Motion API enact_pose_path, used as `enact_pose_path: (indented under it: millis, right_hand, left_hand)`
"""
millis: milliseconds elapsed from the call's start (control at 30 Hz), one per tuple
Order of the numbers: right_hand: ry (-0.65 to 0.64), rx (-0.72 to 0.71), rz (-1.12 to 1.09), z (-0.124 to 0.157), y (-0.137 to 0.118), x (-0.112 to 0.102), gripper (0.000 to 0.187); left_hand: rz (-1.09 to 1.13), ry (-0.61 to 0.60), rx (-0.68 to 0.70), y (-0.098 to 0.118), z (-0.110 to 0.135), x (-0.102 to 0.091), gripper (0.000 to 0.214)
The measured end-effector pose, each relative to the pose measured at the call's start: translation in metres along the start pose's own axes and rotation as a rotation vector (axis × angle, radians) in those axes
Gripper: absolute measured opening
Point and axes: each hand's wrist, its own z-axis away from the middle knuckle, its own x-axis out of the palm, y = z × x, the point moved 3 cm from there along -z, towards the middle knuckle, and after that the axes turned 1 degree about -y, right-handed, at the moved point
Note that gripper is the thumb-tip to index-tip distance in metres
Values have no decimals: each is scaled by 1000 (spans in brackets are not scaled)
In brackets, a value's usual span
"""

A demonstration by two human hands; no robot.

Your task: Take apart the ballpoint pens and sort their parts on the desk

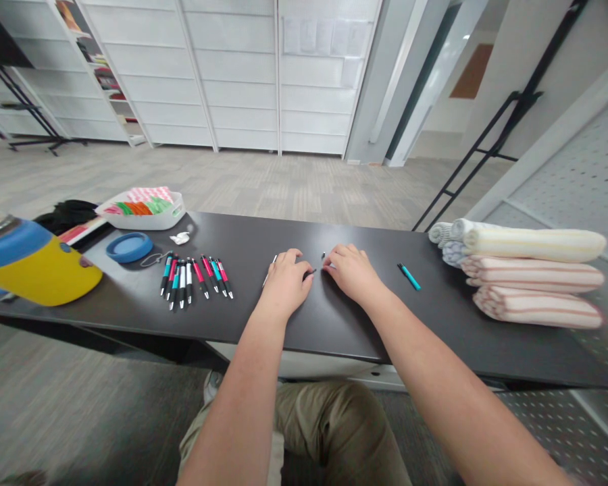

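My left hand [288, 280] rests low over the dark table, fingers curled and pinched. A thin dark piece [310, 273] sticks out at its thumb and fingertips. Beside that hand's outer edge, a slim whitish pen-like piece [266, 275] shows, partly hidden. Just to the right is my right hand [349, 268], its fingers pressed together around something too small to name. A tiny dark-and-light piece [323, 255] appears by its fingertips. A small gap separates the two hands. Left of them lie several click pens [188, 280] in red, teal and white; one teal pen [410, 277] lies to the right.
Rolled striped cloths [537, 275] are stacked at the table's right end. Leftward are a blue round lid [130, 247], white earbuds-like items [180, 238], a white basket [175, 214] with colourful packets, and a yellow-and-blue container [40, 263]. The table's front edge [329, 352] runs above my legs.
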Motion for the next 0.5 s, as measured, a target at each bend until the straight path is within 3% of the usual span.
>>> enact_pose_path:
  millis: [100, 200, 300, 400, 500]
  right_hand:
    - [141, 75, -230, 0, 17, -9, 17]
    - [298, 287, -538, 2, 45, -17, 30]
    - [421, 391, -835, 2, 65, -18, 39]
    - [452, 407, -1018, 1, 71, -14, 43]
    - [399, 379, -1013, 0, 69, -10, 41]
  left_hand:
    - [-3, 2, -26, -1, 0, -1, 13]
    - [0, 7, -31, -2, -1, 0, 13]
    - [-3, 4, -28, -2, -1, 1, 13]
    - [-7, -6, -28, -2, -1, 1, 14]
    - [-13, -6, -14, -1, -1, 1, 15]
